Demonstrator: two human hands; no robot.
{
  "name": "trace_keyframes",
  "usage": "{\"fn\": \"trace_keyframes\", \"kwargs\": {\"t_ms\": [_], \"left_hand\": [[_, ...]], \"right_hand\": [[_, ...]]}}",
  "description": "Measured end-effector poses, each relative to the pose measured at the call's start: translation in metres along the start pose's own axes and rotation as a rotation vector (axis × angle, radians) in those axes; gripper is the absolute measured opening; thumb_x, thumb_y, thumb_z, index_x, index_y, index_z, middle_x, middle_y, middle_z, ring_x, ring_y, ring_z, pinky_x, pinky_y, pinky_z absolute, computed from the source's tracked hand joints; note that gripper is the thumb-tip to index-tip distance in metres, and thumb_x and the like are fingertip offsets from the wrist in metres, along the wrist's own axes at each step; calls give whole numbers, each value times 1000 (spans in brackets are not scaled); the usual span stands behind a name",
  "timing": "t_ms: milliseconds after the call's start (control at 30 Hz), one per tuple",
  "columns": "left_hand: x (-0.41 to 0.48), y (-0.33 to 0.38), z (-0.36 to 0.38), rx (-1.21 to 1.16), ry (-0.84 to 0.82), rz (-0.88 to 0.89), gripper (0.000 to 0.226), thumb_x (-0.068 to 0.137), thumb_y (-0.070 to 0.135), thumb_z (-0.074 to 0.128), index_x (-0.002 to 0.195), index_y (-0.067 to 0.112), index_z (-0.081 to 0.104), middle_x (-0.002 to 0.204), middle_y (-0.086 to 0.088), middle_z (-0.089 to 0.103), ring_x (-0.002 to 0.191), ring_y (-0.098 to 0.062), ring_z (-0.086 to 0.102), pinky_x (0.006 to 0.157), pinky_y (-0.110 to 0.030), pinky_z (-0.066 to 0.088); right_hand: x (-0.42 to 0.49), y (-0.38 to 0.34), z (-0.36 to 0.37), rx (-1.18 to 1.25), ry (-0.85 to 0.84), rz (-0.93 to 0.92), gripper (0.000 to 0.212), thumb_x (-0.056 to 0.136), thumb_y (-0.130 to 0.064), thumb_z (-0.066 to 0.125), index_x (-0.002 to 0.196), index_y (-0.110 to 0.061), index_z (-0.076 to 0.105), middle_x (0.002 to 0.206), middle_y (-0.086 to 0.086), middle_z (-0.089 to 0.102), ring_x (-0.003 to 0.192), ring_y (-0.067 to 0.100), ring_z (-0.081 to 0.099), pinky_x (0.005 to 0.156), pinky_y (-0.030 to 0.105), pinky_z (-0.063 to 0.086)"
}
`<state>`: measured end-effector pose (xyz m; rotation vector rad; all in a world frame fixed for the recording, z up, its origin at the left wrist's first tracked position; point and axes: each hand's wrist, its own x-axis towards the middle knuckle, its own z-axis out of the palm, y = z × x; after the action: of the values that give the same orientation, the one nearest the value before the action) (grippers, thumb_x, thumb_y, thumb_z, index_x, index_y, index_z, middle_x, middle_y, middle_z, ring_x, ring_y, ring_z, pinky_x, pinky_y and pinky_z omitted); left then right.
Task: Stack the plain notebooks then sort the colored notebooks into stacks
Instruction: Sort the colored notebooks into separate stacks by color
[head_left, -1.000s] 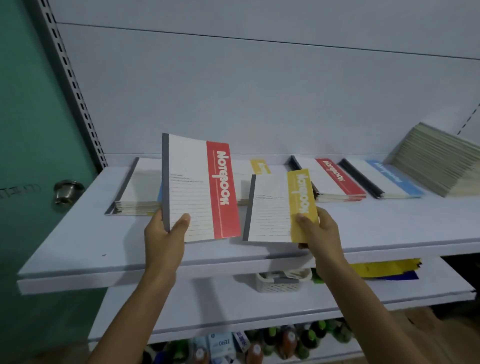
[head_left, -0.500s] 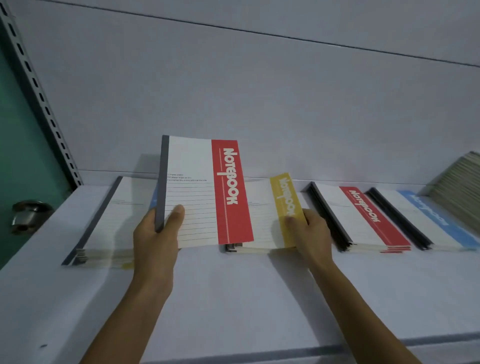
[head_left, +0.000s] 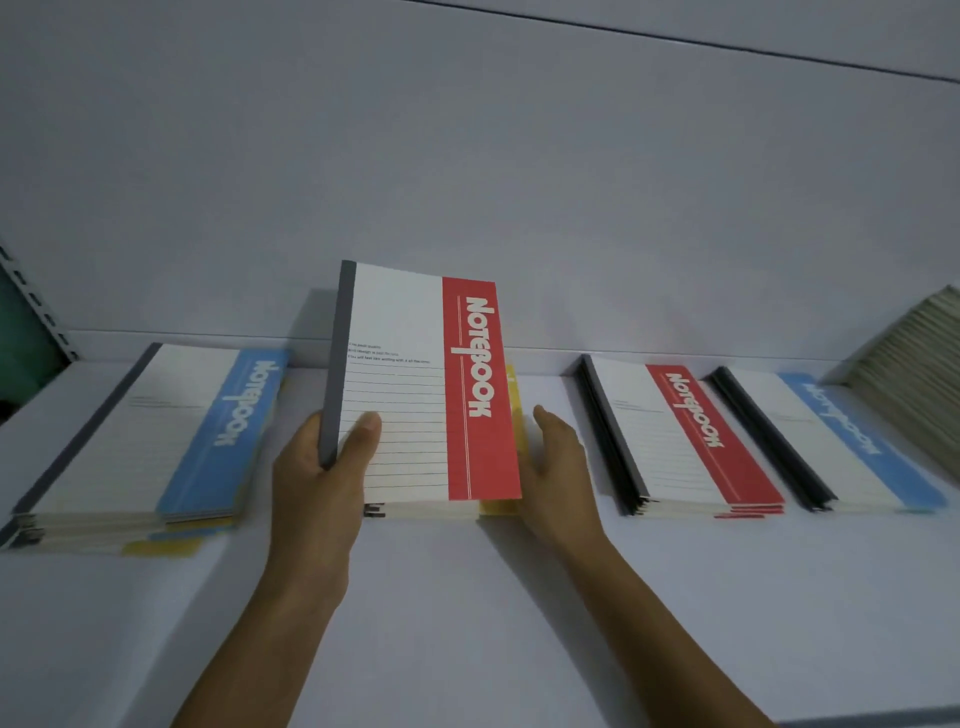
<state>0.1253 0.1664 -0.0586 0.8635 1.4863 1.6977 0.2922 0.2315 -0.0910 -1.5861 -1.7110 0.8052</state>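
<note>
Red band down the right side of its cover, grey spine on the left, white lined middle: the red notebook (head_left: 426, 384) is held upright above the white shelf (head_left: 467, 623) in the head view. The left hand (head_left: 317, 483) grips it at the lower left corner. The thumb lies flat on the front cover just inside the spine, and the other fingers are wrapped round behind the spine, mostly hidden by the cover.

Directly behind and below the notebook lies the yellow stack (head_left: 500, 506), of which only the yellow right edge and the front page edges show. The right hand (head_left: 558, 462) is beside that stack's right edge, palm turned toward it. Its fingers (head_left: 550, 421) are nearly straight and hold nothing. Whether they touch the stack cannot be told.

At the left lies a mixed stack (head_left: 156, 436) with a blue-banded notebook on top and yellow and blue edges poking out lower down. To the right of the hands lie the red stack (head_left: 685, 441) and then the blue stack (head_left: 831, 447), each flat on the shelf with dark spines to the left. At the far right the plain notebooks (head_left: 919, 374) lean in a slanted pile. A slotted upright (head_left: 31, 306) stands at the left edge.
</note>
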Motion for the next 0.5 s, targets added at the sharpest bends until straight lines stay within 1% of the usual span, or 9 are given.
{"fn": "trace_keyframes", "kwargs": {"t_ms": [33, 67, 100, 167, 233, 300, 333, 433, 500], "left_hand": [[-4, -1, 9, 8, -5, -1, 11, 91, 26, 58, 96, 35, 62, 96, 9, 71, 92, -16, 68, 75, -37, 55], [-9, -1, 19, 11, -8, -2, 12, 91, 26, 58, 99, 34, 61, 98, 9, 71, 93, -16, 68, 76, -37, 56], [-14, -1, 30, 11, -11, 1, 15, 91, 26, 58, 103, 33, 60, 100, 8, 71, 94, -17, 68, 77, -37, 56], [-25, -3, 55, -7, -22, 4, 25, 91, 23, 59, 115, 27, 55, 106, 5, 69, 95, -18, 67, 77, -38, 57], [-38, -6, 85, -40, -39, -11, 28, 91, 21, 59, 117, 26, 51, 106, 4, 68, 95, -17, 67, 76, -37, 57], [-49, -10, 116, -50, -84, -27, 25, 92, 19, 57, 115, 27, 50, 104, 5, 69, 94, -14, 67, 75, -35, 56], [-54, -14, 130, -41, -119, -29, 26, 93, 19, 57, 116, 27, 49, 104, 6, 68, 94, -11, 67, 74, -30, 56], [-61, -24, 169, 73, -222, 47, 28, 93, 16, 55, 119, 22, 47, 105, 10, 66, 92, -2, 66, 67, -13, 51], [-60, -31, 190, 231, -285, 113, 30, 95, 17, 53, 124, 19, 46, 112, 9, 64, 100, -5, 63, 67, -8, 49]], "right_hand": [[-4, 0, -11, 68, 2, -40, 37, 95, -36, 53, 128, -20, 51, 133, -10, 52, 124, 8, 49, 107, 36, 38], [-8, 1, -24, 153, 9, -77, 23, 96, -33, 52, 117, -24, 57, 120, -17, 59, 111, 1, 57, 101, 31, 45], [-12, 3, -38, 241, 13, -91, 15, 97, -30, 49, 106, -27, 61, 105, -19, 65, 97, 0, 64, 91, 27, 52], [-17, 12, -68, 386, 29, -80, 24, 101, -23, 41, 94, -21, 64, 90, -11, 72, 83, 5, 69, 73, 19, 56], [-20, 27, -96, 486, 48, -37, 30, 103, -21, 35, 93, -16, 63, 86, -7, 73, 80, 9, 70, 63, 16, 53], [-21, 46, -122, 541, 81, 1, 27, 102, -28, 36, 93, -23, 61, 83, -13, 73, 80, 6, 70, 61, 14, 53], [-20, 55, -134, 560, 87, 15, 22, 100, -33, 40, 95, -27, 60, 85, -16, 72, 81, 4, 70, 62, 15, 53], [-12, 86, -161, 440, 86, -9, 10, 92, -37, 53, 98, -30, 56, 93, -18, 69, 83, 0, 69, 64, 15, 55], [-2, 105, -174, 307, 114, -34, 9, 91, -36, 56, 98, -32, 53, 95, -20, 64, 80, -2, 67, 63, 14, 53]]}}
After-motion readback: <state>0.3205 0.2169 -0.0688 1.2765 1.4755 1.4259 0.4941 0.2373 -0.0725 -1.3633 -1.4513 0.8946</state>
